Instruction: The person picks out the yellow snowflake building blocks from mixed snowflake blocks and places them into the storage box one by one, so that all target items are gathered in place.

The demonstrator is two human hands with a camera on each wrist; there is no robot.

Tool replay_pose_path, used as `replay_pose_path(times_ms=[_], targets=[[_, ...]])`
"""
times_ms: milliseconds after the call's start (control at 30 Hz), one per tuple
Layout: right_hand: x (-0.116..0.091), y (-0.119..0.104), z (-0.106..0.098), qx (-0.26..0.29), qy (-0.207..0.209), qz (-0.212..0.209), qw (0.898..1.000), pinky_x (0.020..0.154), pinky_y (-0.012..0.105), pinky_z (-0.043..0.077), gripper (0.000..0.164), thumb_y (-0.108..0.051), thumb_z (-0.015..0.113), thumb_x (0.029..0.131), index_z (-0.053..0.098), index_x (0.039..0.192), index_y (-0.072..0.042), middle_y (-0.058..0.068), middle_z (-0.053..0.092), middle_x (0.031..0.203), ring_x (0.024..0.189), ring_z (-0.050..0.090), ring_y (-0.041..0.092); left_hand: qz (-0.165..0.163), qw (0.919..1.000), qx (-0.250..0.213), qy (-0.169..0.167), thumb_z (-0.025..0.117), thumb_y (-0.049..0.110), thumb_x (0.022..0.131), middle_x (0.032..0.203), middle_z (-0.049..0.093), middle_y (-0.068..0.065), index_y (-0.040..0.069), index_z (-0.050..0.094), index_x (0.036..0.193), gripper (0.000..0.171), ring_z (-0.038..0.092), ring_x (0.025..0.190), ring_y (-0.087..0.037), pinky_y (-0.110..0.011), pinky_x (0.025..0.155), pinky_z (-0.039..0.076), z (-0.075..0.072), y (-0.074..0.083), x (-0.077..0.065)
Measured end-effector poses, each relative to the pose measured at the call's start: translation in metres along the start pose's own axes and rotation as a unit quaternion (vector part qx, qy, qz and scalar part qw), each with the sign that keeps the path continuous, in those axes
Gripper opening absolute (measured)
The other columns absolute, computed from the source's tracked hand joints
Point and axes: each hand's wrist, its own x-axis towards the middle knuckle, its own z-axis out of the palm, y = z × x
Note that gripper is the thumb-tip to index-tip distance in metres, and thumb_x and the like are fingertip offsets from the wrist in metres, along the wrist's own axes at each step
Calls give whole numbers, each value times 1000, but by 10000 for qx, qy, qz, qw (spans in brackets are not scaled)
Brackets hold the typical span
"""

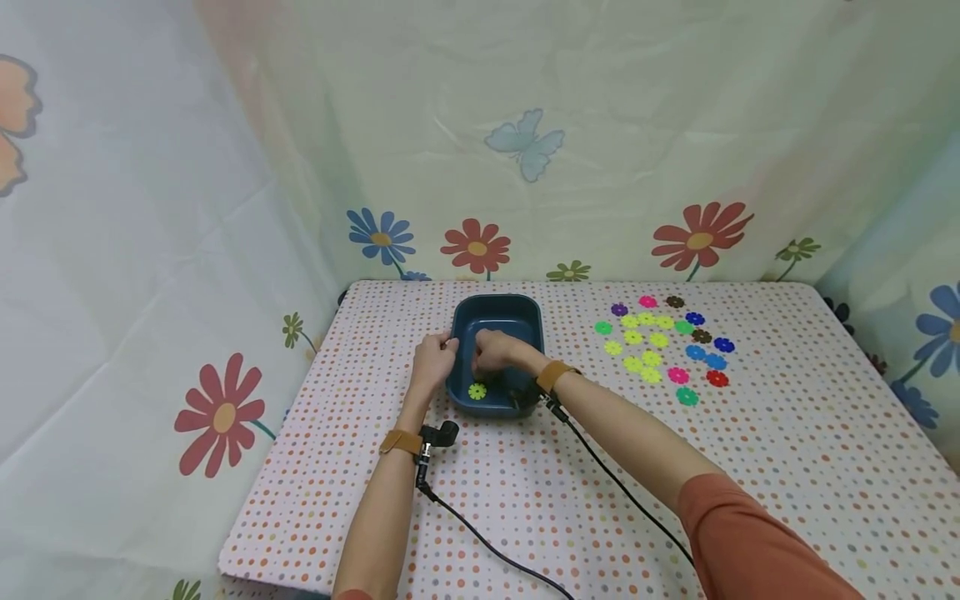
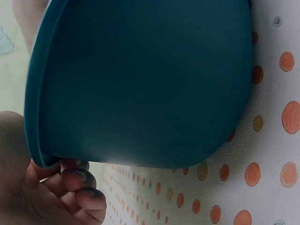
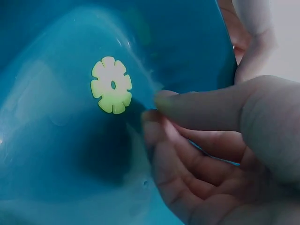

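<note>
A dark blue plastic tub [image 1: 495, 412] stands on the table. My left hand [image 1: 434, 360] grips its left rim, and in the left wrist view the fingers [image 2: 77, 180] curl beneath the rim's lip. Inside the tub is my right hand [image 1: 495, 352], its fingers curled and thumb tip close to the index fingertip. Nothing shows between them in the right wrist view. One yellow-green flower-shaped plastic disc [image 3: 112, 85] with a hole in its middle lies on the tub floor, just beyond those fingertips and apart from them.
Right of the tub, several flower-shaped discs [image 1: 658, 340] lie scattered in yellow, green, blue, pink, brown, purple and red. Camera cables [image 1: 487, 546] trail from both wrists over the dotted tablecloth [image 1: 300, 508]. A flower-printed curtain [image 1: 600, 167] hangs behind the table and at its sides.
</note>
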Motion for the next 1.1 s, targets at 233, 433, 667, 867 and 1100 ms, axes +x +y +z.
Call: replay_pose_path(times_ms=[233,433,667,867,1100], targets=[[-6,-3,-8,105,326,-424,9985,66,27,47,14,-2,64,93,76,87,-6,4,68,81,73,59,17,33,10000,6,52,53,22,106,131,65,-18,-2,55,142,43,64,105,-22,-41,91,52,0,-1,1],[-13,0,-16,308,607,-672,9954,73,29,51,10,-8,67,94,76,92,-6,3,69,87,79,61,18,46,10000,54,-17,51,22,107,128,66,-17,-2,54,144,44,62,95,-22,-37,82,51,0,-3,1],[-27,12,-37,638,1039,-871,9887,76,33,51,9,-14,71,95,75,98,-7,4,69,90,81,61,20,-2,10000,64,29,52,24,107,132,64,-18,-2,55,143,44,63,111,-24,-43,94,52,0,-1,-1],[-39,35,-57,1257,1314,-881,9794,76,35,50,13,-14,70,96,74,103,-5,7,68,91,84,59,25,13,10000,43,66,52,24,107,133,64,-18,-2,55,143,44,61,121,-27,-44,99,50,1,-2,-2],[-59,66,-81,1500,1756,-687,9705,86,48,52,20,-15,67,98,71,111,0,16,69,99,98,62,40,72,9999,50,66,52,23,107,129,66,-18,-1,56,143,44,63,115,-27,-44,95,51,2,-2,-3]])
